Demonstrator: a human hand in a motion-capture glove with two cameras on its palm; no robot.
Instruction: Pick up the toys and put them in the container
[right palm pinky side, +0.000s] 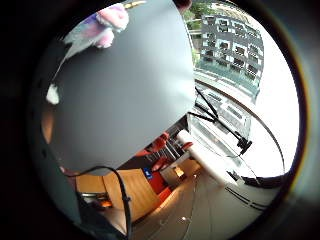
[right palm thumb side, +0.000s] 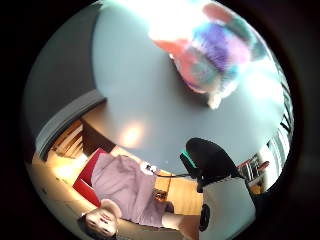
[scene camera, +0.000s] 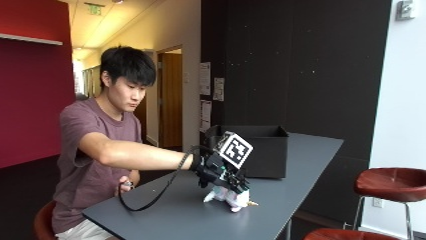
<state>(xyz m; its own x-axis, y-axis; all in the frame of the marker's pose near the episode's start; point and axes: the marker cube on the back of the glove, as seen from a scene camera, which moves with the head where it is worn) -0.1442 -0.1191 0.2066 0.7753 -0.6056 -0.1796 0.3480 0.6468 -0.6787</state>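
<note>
A small plush toy (scene camera: 230, 198), white with pink and pastel patches, stands on the dark grey table (scene camera: 166, 216) near its front right edge. My gloved right hand (scene camera: 217, 171) hangs just above it, fingers reaching down to the toy's top, not closed round it. The same toy (right palm thumb side: 215, 55) shows close by on the table top (right palm thumb side: 140, 95) in the thumb side palm view, and lies at the rim as a pink toy (right palm pinky side: 112, 20) in the little finger side view. A black open-topped container (scene camera: 258, 150) stands just behind the hand.
The table's right edge (scene camera: 299, 187) runs close beside the toy. Red stools (scene camera: 393, 181) stand beyond that edge. The person sits at the table's left end with the bare hand (scene camera: 126, 185) near the table corner.
</note>
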